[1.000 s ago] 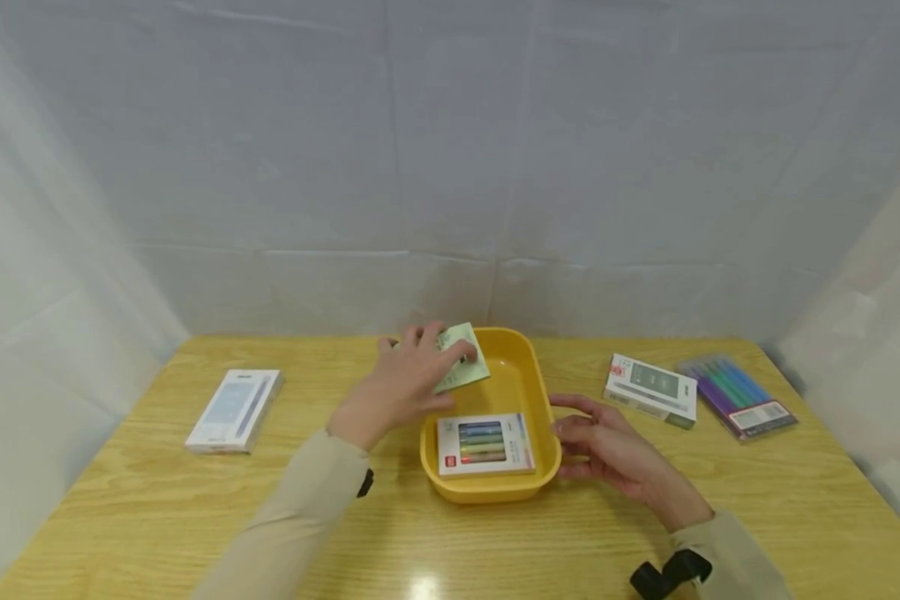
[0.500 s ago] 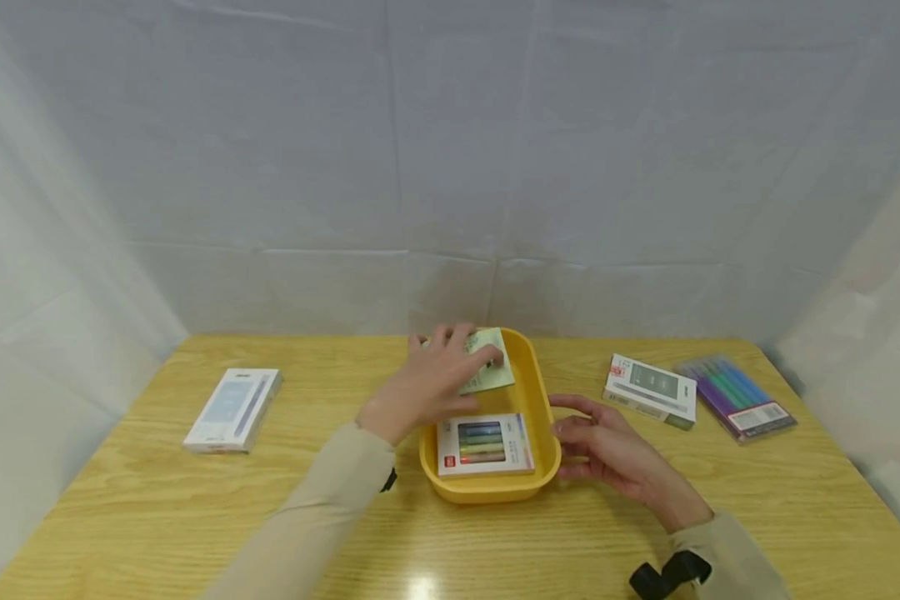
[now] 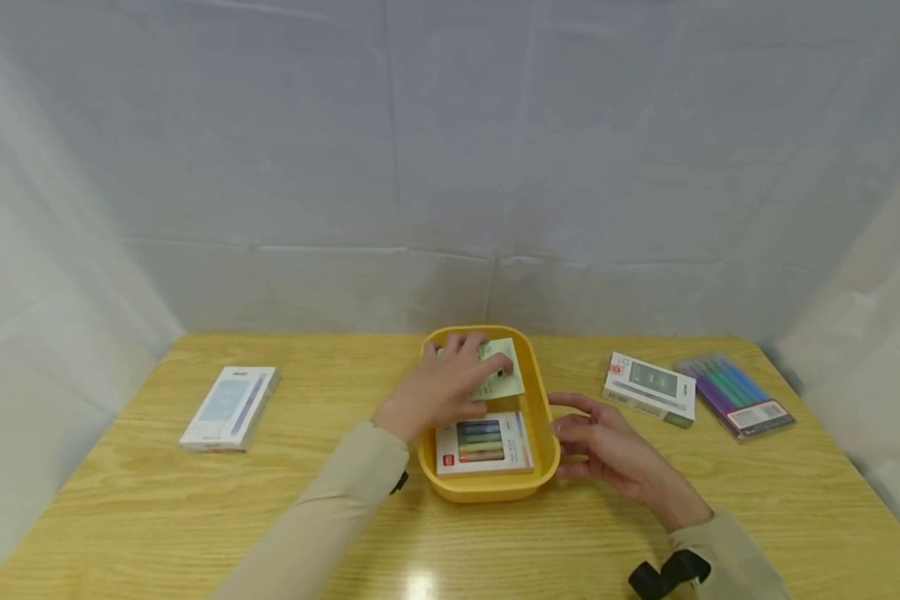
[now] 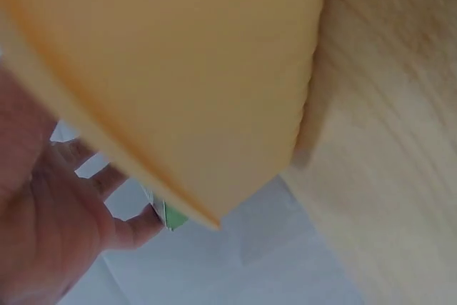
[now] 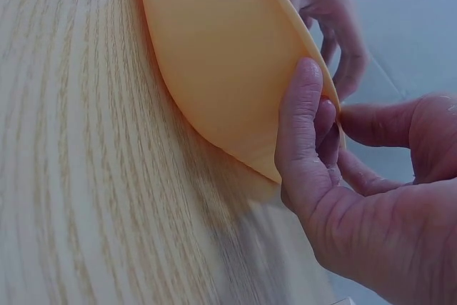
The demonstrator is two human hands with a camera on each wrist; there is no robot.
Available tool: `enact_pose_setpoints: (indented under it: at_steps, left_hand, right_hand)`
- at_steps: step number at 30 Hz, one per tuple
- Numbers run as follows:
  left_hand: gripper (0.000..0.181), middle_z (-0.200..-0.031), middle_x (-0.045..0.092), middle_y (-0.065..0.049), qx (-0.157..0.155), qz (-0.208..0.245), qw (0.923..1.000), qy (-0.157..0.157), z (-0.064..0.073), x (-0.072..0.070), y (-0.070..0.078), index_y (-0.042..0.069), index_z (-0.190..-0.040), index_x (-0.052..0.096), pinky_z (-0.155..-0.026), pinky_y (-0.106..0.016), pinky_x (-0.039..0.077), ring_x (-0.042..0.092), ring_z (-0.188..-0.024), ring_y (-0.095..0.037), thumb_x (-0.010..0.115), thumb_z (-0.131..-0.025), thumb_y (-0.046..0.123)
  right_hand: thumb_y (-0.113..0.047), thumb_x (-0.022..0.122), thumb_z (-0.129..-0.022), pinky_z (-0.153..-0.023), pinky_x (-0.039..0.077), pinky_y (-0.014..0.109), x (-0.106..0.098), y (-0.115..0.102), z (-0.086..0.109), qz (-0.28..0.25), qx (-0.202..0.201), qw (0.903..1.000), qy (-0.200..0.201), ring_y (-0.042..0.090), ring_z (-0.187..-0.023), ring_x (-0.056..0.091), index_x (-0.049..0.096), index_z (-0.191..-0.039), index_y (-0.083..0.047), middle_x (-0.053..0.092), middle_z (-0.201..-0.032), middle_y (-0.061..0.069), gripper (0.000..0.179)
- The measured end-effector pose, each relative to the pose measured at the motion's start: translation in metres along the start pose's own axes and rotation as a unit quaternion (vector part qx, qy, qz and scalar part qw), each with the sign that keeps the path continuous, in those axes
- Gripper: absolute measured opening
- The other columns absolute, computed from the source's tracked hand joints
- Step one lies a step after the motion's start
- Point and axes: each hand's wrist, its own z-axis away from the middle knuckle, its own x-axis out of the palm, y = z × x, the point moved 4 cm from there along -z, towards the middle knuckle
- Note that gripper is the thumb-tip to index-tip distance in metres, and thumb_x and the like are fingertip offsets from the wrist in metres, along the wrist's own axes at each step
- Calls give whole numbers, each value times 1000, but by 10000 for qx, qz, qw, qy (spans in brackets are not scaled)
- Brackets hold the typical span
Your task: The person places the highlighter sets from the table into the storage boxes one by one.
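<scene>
In the head view, a yellow plastic basket (image 3: 489,492) stands at mid table. Over its far half, my left hand (image 3: 444,385) grips a pale green flat packet (image 3: 506,385) from above, fingers spread across it. The left wrist view shows only the packet's green edge (image 4: 173,218) past the basket's rim, by a fingertip. A white box of coloured pens or crayons (image 3: 484,444), with a clear window, lies flat in the basket's near half. My right hand (image 3: 615,454) pinches the basket's right rim, thumb and fingers on either side of the wall (image 5: 221,55) in the right wrist view.
A white box with a pale blue panel (image 3: 229,408) lies at the table's left. To the right lie a white box with a grey-green panel (image 3: 651,389) and a clear pack of purple, green and blue pens (image 3: 737,397). A pale curtain (image 3: 450,167) hangs behind the table.
My left hand has carried the green packet right and slightly down, from the basket's far left rim to over its inside. The right hand stays at the rim.
</scene>
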Motion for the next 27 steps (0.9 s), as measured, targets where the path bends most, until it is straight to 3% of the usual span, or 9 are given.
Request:
enact_pose_setpoints:
  at_steps: [7, 20, 27]
  left_hand:
    - [53, -155, 38, -13, -20, 11, 10000, -46, -2, 12, -3, 34, -141, 51, -107, -62, 37, 40, -137, -37, 75, -94, 30]
    - [49, -153, 40, -13, 14, -138, 9998, -135, -4, 18, -6, 33, -140, 53, -103, -60, 40, 43, -133, -36, 73, -95, 27]
    - [48, -154, 41, -14, -116, -1, 9991, -399, -8, 19, -6, 32, -140, 55, -104, -60, 38, 43, -134, -36, 72, -95, 24]
  right_hand:
    - [-13, 55, -104, -77, 63, 34, 0, 1, -1, 0, -24, 10000, -27, 20, -97, 72, 26, -159, -7, 67, -112, 6, 63]
    - [-14, 56, -103, -76, 63, 33, 1, 0, 1, -2, -22, 10000, 23, 20, -97, 71, 26, -158, -7, 66, -114, 7, 63]
    - [-15, 56, -104, -76, 63, 33, 1, -2, 1, 6, -110, 9999, -1, 19, -97, 71, 24, -159, -6, 67, -112, 6, 64]
